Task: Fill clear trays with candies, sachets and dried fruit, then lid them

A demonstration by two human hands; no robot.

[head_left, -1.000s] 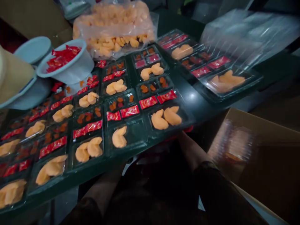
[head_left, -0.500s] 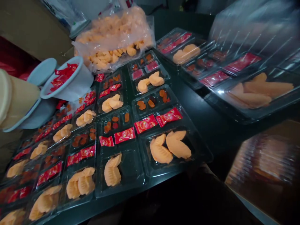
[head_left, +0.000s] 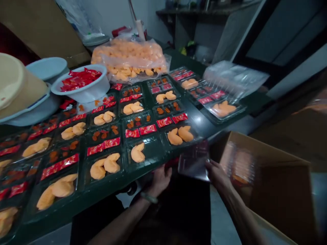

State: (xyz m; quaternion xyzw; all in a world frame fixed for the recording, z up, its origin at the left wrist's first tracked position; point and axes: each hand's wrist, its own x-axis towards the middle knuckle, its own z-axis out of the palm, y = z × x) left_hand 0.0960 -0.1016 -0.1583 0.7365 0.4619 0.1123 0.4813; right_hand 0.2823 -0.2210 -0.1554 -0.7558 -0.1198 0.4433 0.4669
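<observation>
Below the front edge of the dark table (head_left: 204,124), my right hand (head_left: 217,172) grips the right side of an empty-looking clear plastic tray (head_left: 194,162). My left hand (head_left: 159,178) is curled just under the table edge, left of that tray; what it holds is hidden. Directly above my hands sit filled clear trays, the nearest holding two orange dumplings (head_left: 180,134), red sachets (head_left: 171,120) and dark dried pieces (head_left: 167,109). The tray beside it holds one dumpling (head_left: 137,153).
Several more filled trays cover the table to the left. At the back stand a white bowl of red sachets (head_left: 81,81), a bag of orange dumplings (head_left: 130,58), stacked basins (head_left: 17,92) and clear lids (head_left: 235,76). An open cardboard box (head_left: 278,177) with packed trays stands at the right.
The view has pulled back and up. Both hands, hidden half a second ago, now show under the table edge, with a clear tray in the right one.
</observation>
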